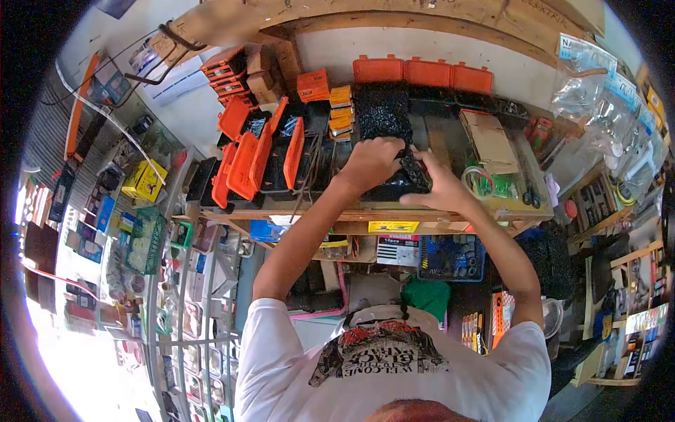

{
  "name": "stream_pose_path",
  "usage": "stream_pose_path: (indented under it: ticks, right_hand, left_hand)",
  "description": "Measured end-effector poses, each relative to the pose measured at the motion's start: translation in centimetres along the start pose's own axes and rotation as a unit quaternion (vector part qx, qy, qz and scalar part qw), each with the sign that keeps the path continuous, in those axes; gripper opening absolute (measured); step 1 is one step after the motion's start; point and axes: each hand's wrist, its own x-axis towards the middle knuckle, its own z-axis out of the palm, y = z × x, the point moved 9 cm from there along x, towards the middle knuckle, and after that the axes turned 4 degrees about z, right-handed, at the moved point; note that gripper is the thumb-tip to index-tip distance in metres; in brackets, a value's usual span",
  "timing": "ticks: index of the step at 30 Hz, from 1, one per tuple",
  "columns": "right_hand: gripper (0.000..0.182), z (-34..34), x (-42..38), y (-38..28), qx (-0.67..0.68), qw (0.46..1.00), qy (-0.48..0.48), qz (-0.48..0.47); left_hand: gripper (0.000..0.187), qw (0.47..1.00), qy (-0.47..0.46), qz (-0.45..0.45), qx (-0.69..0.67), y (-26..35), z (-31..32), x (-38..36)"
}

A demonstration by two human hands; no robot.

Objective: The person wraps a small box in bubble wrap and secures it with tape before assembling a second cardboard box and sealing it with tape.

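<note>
Head view, looking down over a cluttered wooden workbench (pixel 365 211) against a pale wall.

Left hand (pixel 371 163): knuckles up, fingers curled down and clenched on the upper left part of a black, lumpy, chain-like bundle (pixel 411 176). Right hand (pixel 441 184): fingers spread and pressed against the bundle's right side, thumb toward the person; grip partly hidden, but it holds the bundle from that side. The 2 hands are just beside each other, the bundle between them.

Bundle location: on the bench near its front edge, roughly centre, directly below a larger black heap of similar coiled material (pixel 383 112) that reaches back to the wall.

Surroundings:
- 3 closed orange plastic cases (pixel 422 72) in a row along the wall behind the heap.
- Several open orange-lidded plastic cases (pixel 256 158) to the left of the hands, lids tilted up.
- Stack of small yellow-orange boxes (pixel 341 107) just left of the heap.
- Brown cardboard box (pixel 490 143) to the right, well apart from the right hand.
- Blue plastic crate (pixel 451 259) under the bench.
</note>
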Motion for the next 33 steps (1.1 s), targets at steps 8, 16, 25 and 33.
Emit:
stream_pose_path:
  ticks: [8,16,25,33]
  right_hand:
    - [0.027,-0.6,-0.4,0.9,0.086,0.984,0.156,0.005]
    - [0.024,-2.1,-1.3,2.2,0.069,0.958,0.279,-0.01]
    - [0.047,-2.7,-3.1,1.4,0.024,0.951,0.285,0.119]
    - [0.021,1.2,-4.5,4.9,0.251,0.886,0.364,0.143]
  left_hand:
    - [0.035,0.974,0.212,-0.021,0.076,0.5,-2.4,-3.0]
    - [0.026,0.974,0.147,-0.098,-0.141,-2.8,0.8,-3.3]
    - [0.021,0.978,0.162,-0.119,-0.061,-1.7,0.0,-3.5]
    - [0.021,0.972,0.195,-0.115,0.068,-0.2,-0.9,-3.7]
